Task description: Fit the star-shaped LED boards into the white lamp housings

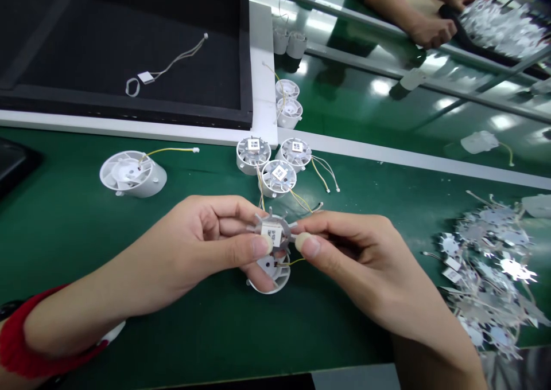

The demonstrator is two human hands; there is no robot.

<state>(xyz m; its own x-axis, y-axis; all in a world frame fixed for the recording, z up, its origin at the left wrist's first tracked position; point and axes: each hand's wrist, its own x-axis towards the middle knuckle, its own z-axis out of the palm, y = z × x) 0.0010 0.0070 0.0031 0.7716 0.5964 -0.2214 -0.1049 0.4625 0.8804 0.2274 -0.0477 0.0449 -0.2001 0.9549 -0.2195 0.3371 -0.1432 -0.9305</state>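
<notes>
A green table (181, 344) is topped at its far left by a black tray (129, 28). At the right, a pile (486, 287) of spiked plates is spread. By the left hand (198, 252), a plate (284, 233) is clamped between thumb and fingers above the table; its edge is met by the right hand (357, 258), thumb and forefinger brought together. Just below, a housing (282, 278) is partly covered by a left finger. A label (271, 234) is borne by the held plate.

Green bench (193, 347) with housings (150, 175), metal plates (495, 275)
</notes>
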